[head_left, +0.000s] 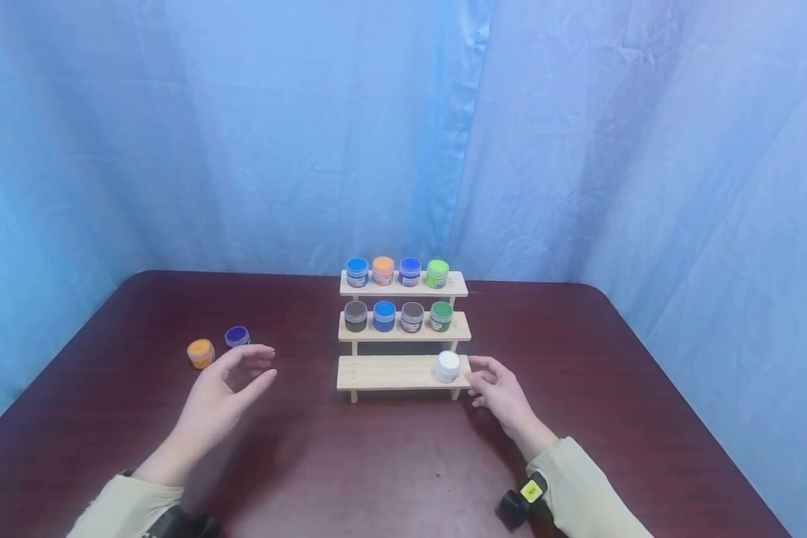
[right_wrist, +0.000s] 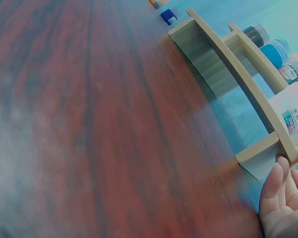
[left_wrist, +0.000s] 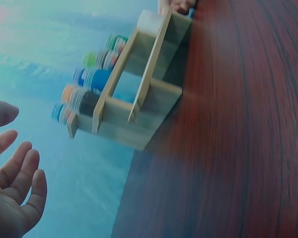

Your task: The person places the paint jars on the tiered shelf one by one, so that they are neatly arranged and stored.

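A three-tier wooden display rack stands mid-table. At the right end of its lowest shelf is a white paint jar, its printed label visible in the right wrist view. My right hand pinches that shelf's right end beside the jar, thumb and fingertips at the wood's edge. My left hand hovers over the table at left, fingers spread and relaxed, holding nothing. Just beyond it are an orange paint jar and a dark blue paint jar, the latter partly hidden by the hand.
Several paint jars line the top shelf, among them a light green jar. The middle shelf bears several more, including a dark green jar. Blue curtains hang behind and beside the dark red wooden table.
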Available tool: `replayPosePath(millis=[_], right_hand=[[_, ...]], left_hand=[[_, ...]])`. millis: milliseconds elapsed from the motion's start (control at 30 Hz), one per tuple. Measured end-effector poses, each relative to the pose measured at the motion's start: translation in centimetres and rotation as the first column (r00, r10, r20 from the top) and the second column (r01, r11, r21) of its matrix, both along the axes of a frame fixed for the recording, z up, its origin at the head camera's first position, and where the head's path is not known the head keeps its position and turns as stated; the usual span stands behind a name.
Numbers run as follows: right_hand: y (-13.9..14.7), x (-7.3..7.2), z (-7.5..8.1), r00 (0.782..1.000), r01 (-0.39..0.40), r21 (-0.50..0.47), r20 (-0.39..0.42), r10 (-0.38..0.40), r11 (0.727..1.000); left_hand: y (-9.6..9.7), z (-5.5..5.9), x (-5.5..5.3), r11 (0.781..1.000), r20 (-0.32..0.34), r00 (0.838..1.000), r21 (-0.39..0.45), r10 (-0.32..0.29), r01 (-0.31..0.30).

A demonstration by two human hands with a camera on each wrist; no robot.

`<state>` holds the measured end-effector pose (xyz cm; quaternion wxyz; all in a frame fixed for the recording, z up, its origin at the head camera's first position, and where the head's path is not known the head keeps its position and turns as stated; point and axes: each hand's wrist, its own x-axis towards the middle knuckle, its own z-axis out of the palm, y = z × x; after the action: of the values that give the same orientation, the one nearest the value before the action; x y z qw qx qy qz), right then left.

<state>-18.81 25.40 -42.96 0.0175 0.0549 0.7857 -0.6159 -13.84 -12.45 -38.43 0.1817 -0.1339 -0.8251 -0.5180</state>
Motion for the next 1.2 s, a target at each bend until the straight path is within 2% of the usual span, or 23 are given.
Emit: replayPosePath(millis=[200, 467, 567, 733, 900, 1067, 1167, 1200], right_hand=[[0.0, -0.1, -0.1, 1.000, -0.002, 0.009, -0.005, 0.002, 1.000], [-0.1, -0.1, -0.2, 1.000, -0.003, 0.002, -0.006, 0.003, 1.000], [-0.2, 0.0, -0.2, 1.000, 0.001, -0.016, -0.009, -0.001, 1.000], [-0.2, 0.1, -0.1, 1.000, 0.002, -0.028, -0.015, -0.003, 1.000], [-0.1, 0.0, -0.2, 1.000, 0.003, -0.026, -0.012, -0.004, 1.000], [-0.1, -0.1, -0.3, 1.000, 0.004, -0.021, -0.018, -0.004, 1.000], [-0.1, -0.1, -0.3, 1.000, 0.005, -0.020, -0.020, -0.006, 1.000], [-0.1, 0.0, -0.2, 1.000, 0.005, -0.018, -0.020, -0.006, 1.000]], left_hand=[[-1.8, -0.3, -0.1, 0.999, -0.017, 0.999, -0.028, 0.043, -0.043], [-4.1, -0.7, -0.6, 0.978, -0.024, 0.987, -0.134, 0.159, -0.161], [-4.6, -0.7, -0.9, 0.973, -0.015, 0.985, -0.154, 0.172, -0.173], [-5.2, -0.7, -1.2, 0.975, 0.035, 0.986, -0.158, 0.163, -0.156], [-5.9, -1.1, -1.6, 0.968, 0.051, 0.981, -0.184, 0.185, -0.173], [-6.9, -2.1, -1.9, 0.974, 0.044, 0.982, -0.149, 0.181, -0.173], [-8.1, -3.5, -2.8, 0.976, 0.013, 0.983, -0.124, 0.183, -0.180], [-8.4, -3.6, -3.0, 0.976, 0.026, 0.982, -0.116, 0.186, -0.182]])
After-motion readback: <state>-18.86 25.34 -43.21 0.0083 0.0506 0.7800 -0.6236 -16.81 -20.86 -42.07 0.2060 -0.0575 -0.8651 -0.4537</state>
